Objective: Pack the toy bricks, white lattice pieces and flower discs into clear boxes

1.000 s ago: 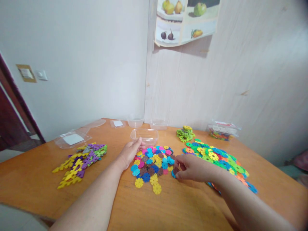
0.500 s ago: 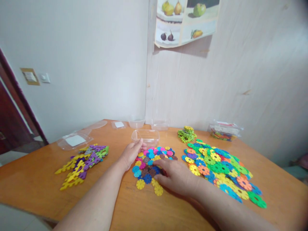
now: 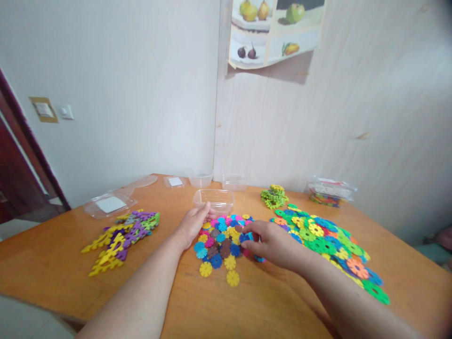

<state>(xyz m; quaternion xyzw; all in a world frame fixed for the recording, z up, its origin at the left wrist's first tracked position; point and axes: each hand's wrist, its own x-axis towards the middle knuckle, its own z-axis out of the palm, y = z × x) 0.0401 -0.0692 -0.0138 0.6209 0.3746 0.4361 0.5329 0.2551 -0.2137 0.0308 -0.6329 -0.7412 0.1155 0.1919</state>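
A pile of small snowflake-shaped plastic discs (image 3: 221,237) in pink, blue, yellow and brown lies between my hands. My left hand (image 3: 195,223) rests on its edge at the pile's left side, fingers stretched forward, close to a clear plastic tub (image 3: 213,201) behind the pile. Over the pile's right side is my right hand (image 3: 270,244), palm down; thumb and index finger are curved and apart, with blue discs beneath them. Nothing held shows in either hand. Two yellow discs (image 3: 231,270) lie at the pile's near edge. My right hand covers part of the pile.
Larger flower discs (image 3: 325,242) spread across the right. Yellow and purple notched pieces (image 3: 122,240) lie left. Behind stand a green stack (image 3: 274,197), a filled clear box (image 3: 331,192) and more tubs (image 3: 200,179). Clear lids (image 3: 110,205) lie back left.
My right hand has moved right and slightly up from the middle of the pile, uncovering yellow, brown and blue discs. My left hand stays in place.
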